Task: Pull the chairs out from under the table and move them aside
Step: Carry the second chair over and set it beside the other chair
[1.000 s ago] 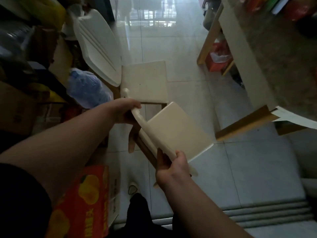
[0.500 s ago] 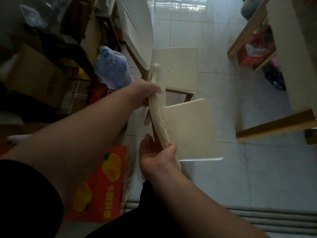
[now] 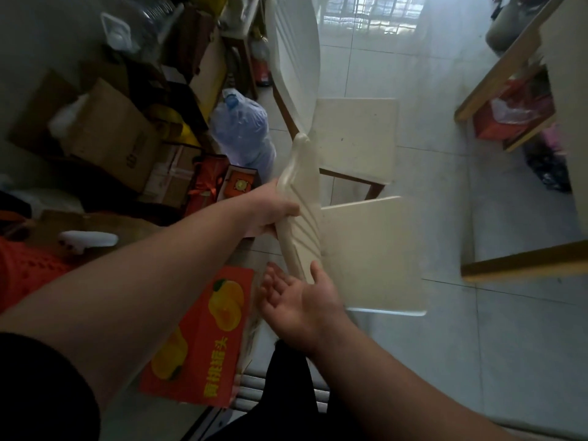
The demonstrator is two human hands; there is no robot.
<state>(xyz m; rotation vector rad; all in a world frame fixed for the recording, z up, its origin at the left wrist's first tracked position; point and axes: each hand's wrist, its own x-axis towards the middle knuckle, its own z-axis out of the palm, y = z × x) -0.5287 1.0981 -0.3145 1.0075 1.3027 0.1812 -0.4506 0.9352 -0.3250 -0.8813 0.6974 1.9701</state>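
Left hand (image 3: 273,211) gripped the near chair (image 3: 366,249) by its backrest; right hand (image 3: 299,300) was open (palm up), holding nothing

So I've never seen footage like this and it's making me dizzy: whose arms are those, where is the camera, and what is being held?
The camera sits on a person's head and looks forward and down, so the two bare arms reaching in from the bottom are that person's own. There is only this one view, and its wide lens bends the edges.

The left hand grips the backrest of a cream chair. The right hand is open, palm up, just below the backrest and not gripping it.

A second cream chair stands just beyond, on the pale tiled floor. The wooden-edged table is at the right. On the left lie cardboard boxes, a big blue water bottle and a red fruit box.
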